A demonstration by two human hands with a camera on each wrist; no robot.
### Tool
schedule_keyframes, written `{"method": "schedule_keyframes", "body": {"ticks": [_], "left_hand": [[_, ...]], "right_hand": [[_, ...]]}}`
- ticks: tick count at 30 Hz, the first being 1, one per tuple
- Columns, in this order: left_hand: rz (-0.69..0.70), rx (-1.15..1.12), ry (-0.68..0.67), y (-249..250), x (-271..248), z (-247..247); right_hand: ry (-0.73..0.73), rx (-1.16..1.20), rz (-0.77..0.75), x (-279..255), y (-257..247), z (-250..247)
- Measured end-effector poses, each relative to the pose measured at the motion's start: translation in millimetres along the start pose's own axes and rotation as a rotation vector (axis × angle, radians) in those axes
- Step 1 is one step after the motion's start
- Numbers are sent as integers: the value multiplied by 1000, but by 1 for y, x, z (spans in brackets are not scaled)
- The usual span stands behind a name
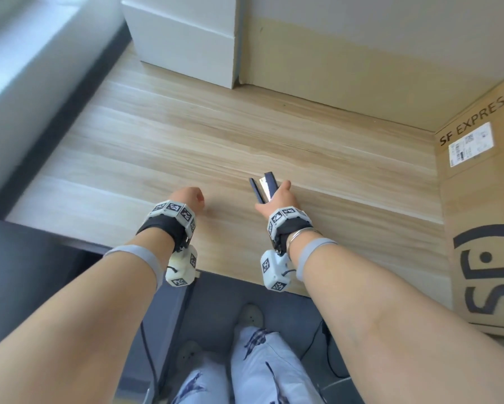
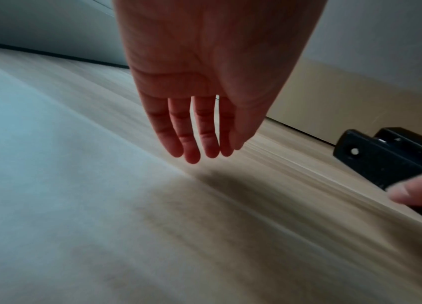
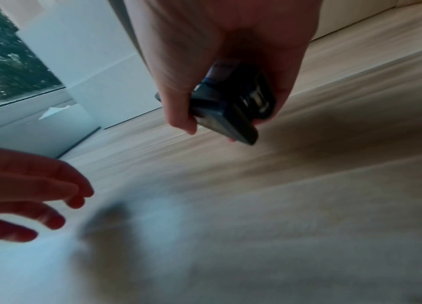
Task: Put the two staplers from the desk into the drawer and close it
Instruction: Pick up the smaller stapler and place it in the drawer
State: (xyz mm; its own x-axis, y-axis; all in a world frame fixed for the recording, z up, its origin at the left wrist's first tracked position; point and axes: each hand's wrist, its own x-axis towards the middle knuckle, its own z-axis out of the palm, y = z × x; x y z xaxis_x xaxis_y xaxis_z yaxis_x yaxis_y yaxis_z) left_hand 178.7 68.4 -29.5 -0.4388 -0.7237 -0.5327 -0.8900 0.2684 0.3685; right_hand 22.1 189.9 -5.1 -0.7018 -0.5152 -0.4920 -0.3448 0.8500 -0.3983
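Wood table (image 1: 186,135) runs under both hands; cardboard box (image 1: 483,199) stands well to the right of the right hand, white box (image 1: 186,39) far ahead of the left. Right hand (image 1: 277,199) is wrapped round a dark stapler (image 1: 263,186), nose pointing away, apparently lifted clear for carrying. Left hand (image 2: 204,82) hovers beside it, fingers (image 2: 189,139) straight and loose, holding nothing, probably free for the drawer. Second stapler and drawer not visible.

The right hand (image 3: 220,51) grips a dark stapler (image 3: 230,107) above the pale wooden desk (image 3: 334,185), while the left hand (image 3: 17,191) hovers at the left edge, fingers loosely spread.
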Motion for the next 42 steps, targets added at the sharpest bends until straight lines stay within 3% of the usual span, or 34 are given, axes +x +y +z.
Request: {"method": "schedule_keyframes", "body": {"ticks": [4,13,19,30,42], "left_hand": [[-40,-2,70,-51,-25,-7],[-185,-37,202,-184,-77,-17],[-289,4,133,-251,-102,5],[-384,-20,8,-321,-92,68],[-356,-1,-28,-346,-61,111]], "right_hand": [[-34,22,-113,-40,-37,36],[-277,3,-345,-125,-97,132],[-511,-76,-436,-159,-102,203],[-641,-241,-140,-138,-62,321],[-607,-56,185,-115,-50,385]]}}
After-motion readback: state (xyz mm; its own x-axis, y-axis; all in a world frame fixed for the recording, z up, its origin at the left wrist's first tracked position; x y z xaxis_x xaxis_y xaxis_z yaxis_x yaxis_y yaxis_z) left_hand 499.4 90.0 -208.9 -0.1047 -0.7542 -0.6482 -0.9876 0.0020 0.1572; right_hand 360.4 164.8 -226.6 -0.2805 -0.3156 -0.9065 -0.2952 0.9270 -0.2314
